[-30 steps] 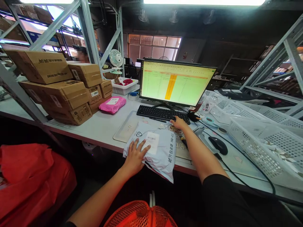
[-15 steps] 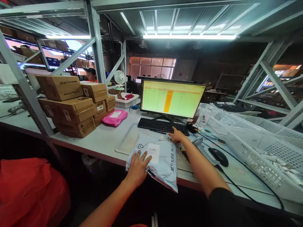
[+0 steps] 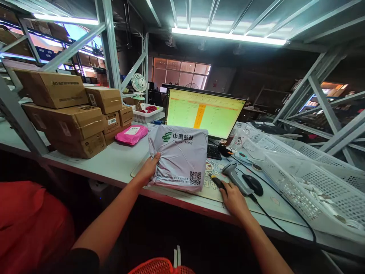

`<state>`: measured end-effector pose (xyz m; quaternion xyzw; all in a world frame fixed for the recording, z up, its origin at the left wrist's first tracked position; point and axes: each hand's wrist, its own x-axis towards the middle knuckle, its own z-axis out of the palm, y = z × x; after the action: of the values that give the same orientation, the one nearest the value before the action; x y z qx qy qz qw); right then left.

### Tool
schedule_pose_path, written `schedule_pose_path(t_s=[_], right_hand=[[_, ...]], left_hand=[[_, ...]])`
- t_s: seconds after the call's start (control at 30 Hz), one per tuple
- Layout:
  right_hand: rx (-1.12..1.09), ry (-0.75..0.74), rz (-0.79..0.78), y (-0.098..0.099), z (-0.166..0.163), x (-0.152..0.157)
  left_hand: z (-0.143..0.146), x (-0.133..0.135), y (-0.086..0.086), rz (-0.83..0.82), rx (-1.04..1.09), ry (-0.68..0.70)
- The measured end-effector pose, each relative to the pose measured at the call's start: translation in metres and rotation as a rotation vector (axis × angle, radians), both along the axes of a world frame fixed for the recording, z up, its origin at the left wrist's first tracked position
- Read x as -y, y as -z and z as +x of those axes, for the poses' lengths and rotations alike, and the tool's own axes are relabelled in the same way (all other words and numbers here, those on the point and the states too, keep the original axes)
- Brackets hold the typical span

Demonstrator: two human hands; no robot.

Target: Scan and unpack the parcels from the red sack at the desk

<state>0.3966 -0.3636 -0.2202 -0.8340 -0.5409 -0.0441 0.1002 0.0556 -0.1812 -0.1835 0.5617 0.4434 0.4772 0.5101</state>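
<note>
My left hand [image 3: 148, 168] grips the left edge of a pale grey China Post mailing bag [image 3: 178, 158], thumb on its front. The bag is tilted up with its printed side and QR code facing me, and it hides much of the keyboard [image 3: 213, 151]. On the desk to the right, my right hand [image 3: 235, 199] has its fingers closed round a black box cutter [image 3: 218, 182] with a yellow end. A grey barcode scanner [image 3: 238, 179] lies just beyond those fingers, beside a black mouse [image 3: 253, 184].
Stacked cartons [image 3: 65, 125] and a pink parcel [image 3: 131, 134] sit at left. A monitor [image 3: 205, 110] stands behind the bag. White perforated baskets [image 3: 302, 190] line the right side, with the scanner's cable running in front. A metal post [image 3: 110, 49] rises at left.
The mailing bag, which lay with its label side up under my left hand, is now raised with the printed side showing. My right hand has gone from the keyboard back to the box cutter.
</note>
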Motion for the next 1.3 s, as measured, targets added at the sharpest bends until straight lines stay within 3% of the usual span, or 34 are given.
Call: schedule_pose_path(t_s=[0.1,0.2,0.33,0.47,0.6,0.7,0.87,1.0,1.13,1.23,1.3], right_hand=[[-0.176,0.010,0.155,-0.022,-0.002,-0.004],[-0.373,-0.042,0.289,-0.057,-0.018,-0.012],[-0.464,-0.295,0.276,-0.095,-0.068,-0.040],[-0.399,-0.487,0.183,-0.109,-0.119,-0.093],[-0.340,-0.520,0.122,-0.104,-0.147,-0.135],[-0.294,-0.500,0.011,-0.091,-0.155,-0.136],[-0.205,-0.470,-0.199,-0.069,-0.135,-0.082],[-0.285,-0.484,-0.269,-0.074,-0.085,-0.020],[-0.308,-0.393,-0.200,-0.075,-0.033,0.021],[-0.166,-0.214,0.015,-0.050,-0.008,0.024],[-0.033,-0.143,0.101,-0.025,0.001,0.016]], left_hand=[[0.006,0.006,0.032,-0.006,-0.009,0.097],[0.004,0.007,0.054,-0.005,-0.135,0.062],[0.001,0.004,0.066,0.014,-0.190,-0.009],[0.001,0.009,0.068,0.167,-0.174,-0.007],[-0.001,0.015,0.069,0.236,-0.202,-0.046],[-0.004,0.018,0.070,0.247,-0.256,-0.087],[-0.005,0.015,0.070,0.208,-0.337,-0.139],[-0.001,0.012,0.069,0.197,-0.449,-0.137],[0.010,0.022,0.070,0.220,-0.568,-0.172],[0.018,0.037,0.073,0.416,-0.564,-0.326],[0.022,0.043,0.070,0.573,-0.614,-0.299]])
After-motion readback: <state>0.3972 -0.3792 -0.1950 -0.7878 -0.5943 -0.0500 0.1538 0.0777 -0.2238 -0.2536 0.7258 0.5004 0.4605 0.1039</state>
